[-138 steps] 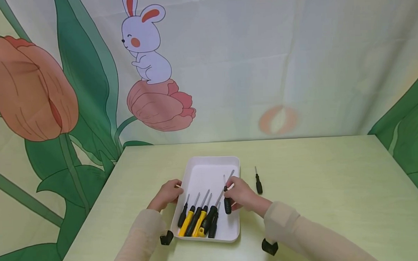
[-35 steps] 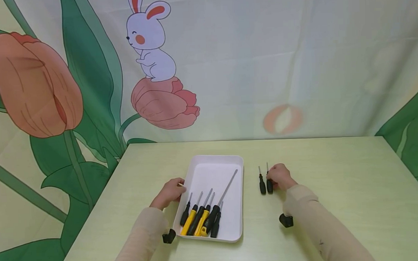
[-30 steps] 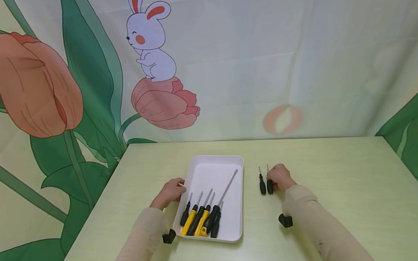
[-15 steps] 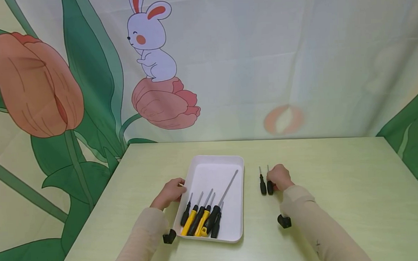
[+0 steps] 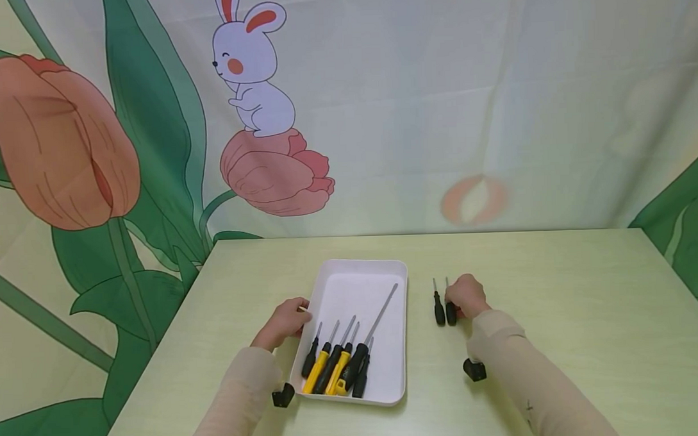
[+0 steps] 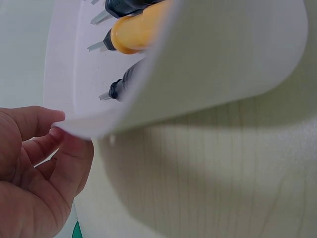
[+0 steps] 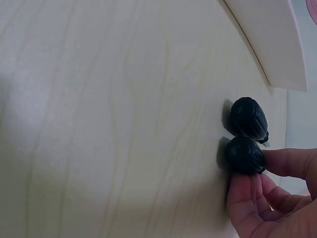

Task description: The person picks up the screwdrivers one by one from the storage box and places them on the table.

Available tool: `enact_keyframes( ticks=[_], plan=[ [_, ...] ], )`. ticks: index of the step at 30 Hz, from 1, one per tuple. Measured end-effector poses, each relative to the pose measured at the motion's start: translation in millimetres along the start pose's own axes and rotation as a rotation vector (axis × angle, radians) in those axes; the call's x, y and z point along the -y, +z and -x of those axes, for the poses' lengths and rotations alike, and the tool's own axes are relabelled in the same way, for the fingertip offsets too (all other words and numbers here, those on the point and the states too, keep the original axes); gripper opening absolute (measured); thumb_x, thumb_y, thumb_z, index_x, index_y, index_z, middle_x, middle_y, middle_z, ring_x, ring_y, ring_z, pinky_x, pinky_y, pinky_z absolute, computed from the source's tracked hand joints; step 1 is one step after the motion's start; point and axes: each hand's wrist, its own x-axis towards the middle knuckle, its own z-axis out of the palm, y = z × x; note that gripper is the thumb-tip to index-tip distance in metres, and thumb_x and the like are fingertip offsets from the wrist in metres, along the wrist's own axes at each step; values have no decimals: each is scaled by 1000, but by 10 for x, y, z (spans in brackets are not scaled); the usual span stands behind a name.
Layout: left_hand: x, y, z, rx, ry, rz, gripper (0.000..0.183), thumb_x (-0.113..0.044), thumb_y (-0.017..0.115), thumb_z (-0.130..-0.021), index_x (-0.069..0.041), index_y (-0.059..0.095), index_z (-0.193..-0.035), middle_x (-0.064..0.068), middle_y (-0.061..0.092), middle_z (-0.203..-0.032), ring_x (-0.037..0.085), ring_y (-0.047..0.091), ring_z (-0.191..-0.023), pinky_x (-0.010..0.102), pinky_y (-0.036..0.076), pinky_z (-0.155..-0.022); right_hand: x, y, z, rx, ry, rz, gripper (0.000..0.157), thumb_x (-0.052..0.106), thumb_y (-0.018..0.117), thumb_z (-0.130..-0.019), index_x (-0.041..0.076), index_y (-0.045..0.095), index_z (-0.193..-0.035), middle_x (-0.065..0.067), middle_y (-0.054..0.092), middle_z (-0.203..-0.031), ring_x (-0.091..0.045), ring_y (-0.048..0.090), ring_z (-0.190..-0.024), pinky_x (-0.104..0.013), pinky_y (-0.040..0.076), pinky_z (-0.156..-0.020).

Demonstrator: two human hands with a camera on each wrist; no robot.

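Observation:
My left hand (image 5: 285,323) pinches the left rim of a white tray (image 5: 359,272) between thumb and fingers, as the left wrist view shows up close. Inside the tray lie several screwdrivers, some with black handles and some with yellow handles (image 5: 316,371); one long-shafted screwdriver (image 5: 381,314) slants toward the far right corner. To the tray's right, my right hand (image 5: 468,295) holds a small black screwdriver (image 7: 244,155) by its handle, low at the table. Just left of it lies a matching black screwdriver (image 7: 248,118), side by side with it, shafts pointing away from me.
The pale wood-grain table (image 5: 560,313) carries the tray near its middle. Behind it hangs a curtain (image 5: 380,114) printed with a rabbit and tulips. A small black device (image 5: 475,369) is worn under each wrist.
From above the tray, my right hand has carried the small black screwdriver right, to beside the one on the table. Over the last second it shifts only slightly. My left hand stays on the rim.

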Motion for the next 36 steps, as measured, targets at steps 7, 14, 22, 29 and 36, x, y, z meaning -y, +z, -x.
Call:
enact_keyframes(
  ticks=[7, 14, 22, 29, 36],
  plan=[
    [0, 6, 13, 0, 4, -2, 26, -8, 47, -86, 2, 52, -109, 18, 58, -101, 20, 57, -76, 32, 51, -63, -15, -1, 14, -1, 0, 1, 16, 1, 55, -71, -4, 51, -85, -7, 47, -66, -17, 50, -58, -29, 49, -46],
    [-7, 8, 14, 3, 5, 7, 26, -7, 47, -86, 2, 51, -110, 18, 58, -100, 20, 57, -75, 32, 50, -63, -26, -11, 32, -2, -19, -9, 17, 3, 56, -70, -3, 51, -85, -6, 47, -64, -16, 49, -55, -27, 47, -44],
    [-10, 1, 14, 4, 1, 9, 27, -7, 46, -86, 3, 51, -110, 18, 57, -101, 20, 57, -75, 32, 50, -62, -35, -21, 39, 3, -25, -22, 18, 4, 56, -71, -4, 50, -87, -7, 48, -64, -16, 48, -53, -26, 45, -44],
    [-14, 3, 3, 2, 1, -1, 27, -8, 47, -86, 2, 51, -110, 18, 58, -100, 19, 57, -71, 31, 50, -61, -23, -36, 44, 3, -16, -28, 18, 6, 57, -72, -3, 50, -85, -7, 50, -64, -16, 49, -53, -26, 46, -44],
    [-19, 3, 6, -2, -5, -11, 26, -8, 47, -86, 2, 52, -110, 17, 58, -101, 19, 56, -70, 30, 50, -61, -11, -76, 67, 24, 7, -78, 16, 7, 56, -72, -1, 48, -83, -6, 47, -62, -16, 49, -51, -28, 46, -46]
  ],
)
